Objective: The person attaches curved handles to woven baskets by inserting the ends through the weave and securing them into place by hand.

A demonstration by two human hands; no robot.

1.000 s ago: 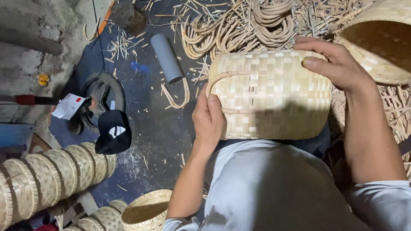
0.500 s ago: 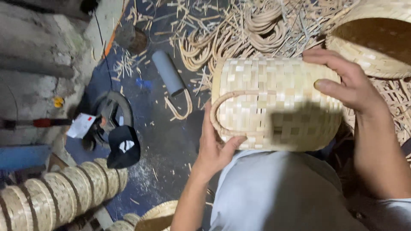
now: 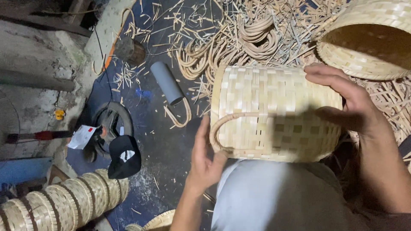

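A pale woven bamboo basket [image 3: 274, 107] lies on its side across my lap, its curved cane handle [image 3: 227, 122] facing left. My left hand [image 3: 205, 160] is at the basket's lower left rim, thumb pressed against the base of the handle, fingers spread. My right hand [image 3: 349, 100] grips the basket's right end from above, fingers curled over the weave. Part of the basket's lower side is hidden in shadow against my grey trousers [image 3: 274, 196].
Another woven basket [image 3: 368, 51] sits at the upper right. Cane loops [image 3: 257, 34] and splinters litter the dark floor. A grey tube [image 3: 167, 82], a black cap [image 3: 124, 156], a round black object [image 3: 112, 122] and a row of stacked baskets [image 3: 60, 205] lie left.
The view has drawn closer and shifted. My left hand slid from the basket's side down to the handle's base. The right hand stays on the far end.
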